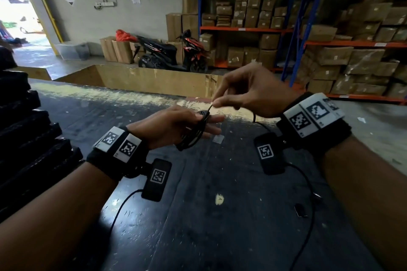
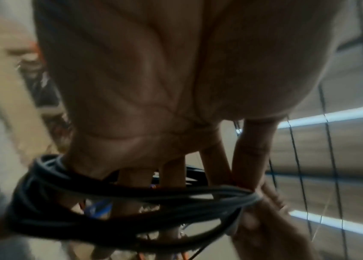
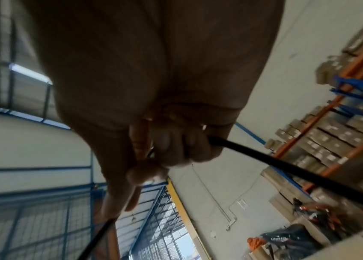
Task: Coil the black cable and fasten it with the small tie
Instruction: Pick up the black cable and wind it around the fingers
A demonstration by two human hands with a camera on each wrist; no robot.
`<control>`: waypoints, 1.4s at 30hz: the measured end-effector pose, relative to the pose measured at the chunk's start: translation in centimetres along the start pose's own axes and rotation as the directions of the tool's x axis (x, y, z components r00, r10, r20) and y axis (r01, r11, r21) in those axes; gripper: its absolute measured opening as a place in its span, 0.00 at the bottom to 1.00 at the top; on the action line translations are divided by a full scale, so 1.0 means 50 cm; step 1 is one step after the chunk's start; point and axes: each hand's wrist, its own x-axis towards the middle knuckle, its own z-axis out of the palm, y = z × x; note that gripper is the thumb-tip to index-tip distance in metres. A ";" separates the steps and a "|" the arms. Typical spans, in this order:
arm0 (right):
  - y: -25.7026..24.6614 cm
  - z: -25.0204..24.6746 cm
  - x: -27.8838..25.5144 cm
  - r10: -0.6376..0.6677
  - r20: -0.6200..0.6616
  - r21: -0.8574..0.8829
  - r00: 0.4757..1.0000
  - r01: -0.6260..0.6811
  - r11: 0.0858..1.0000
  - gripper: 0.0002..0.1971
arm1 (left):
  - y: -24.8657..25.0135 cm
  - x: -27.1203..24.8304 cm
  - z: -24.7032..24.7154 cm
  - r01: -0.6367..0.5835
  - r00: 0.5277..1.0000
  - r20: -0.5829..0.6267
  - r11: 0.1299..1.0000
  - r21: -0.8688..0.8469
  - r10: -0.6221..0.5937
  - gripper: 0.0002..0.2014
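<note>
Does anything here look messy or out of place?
Mostly tidy. The coiled black cable sits in the left hand while the right hand pinches the thin tie. The dark tabletop is scuffed, with pale paper scraps scattered about.

Warehouse-looking place: a dark worktable [image 1: 198, 215] is taking up the foreground, scuffed and speckled with pale flecks, and black flat packs [image 1: 24, 130] are sitting stacked along its left edge. Two motorbikes [image 1: 158, 51] are standing parked by the far wall, one black, one red and black. Orange-and-blue shelving [image 1: 297, 28] is holding loads of brown cardboard boxes [image 1: 255, 4], with more cartons [image 1: 119, 49] sitting on the floor. Daylight is pouring in through a doorway [image 1: 15, 6] at top left.
</note>
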 end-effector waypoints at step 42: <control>0.063 0.043 -0.042 0.024 -0.079 0.297 0.997 0.001 0.955 0.07 | 0.001 -0.033 0.081 -0.091 0.978 0.178 0.988 -0.124 0.112 0.27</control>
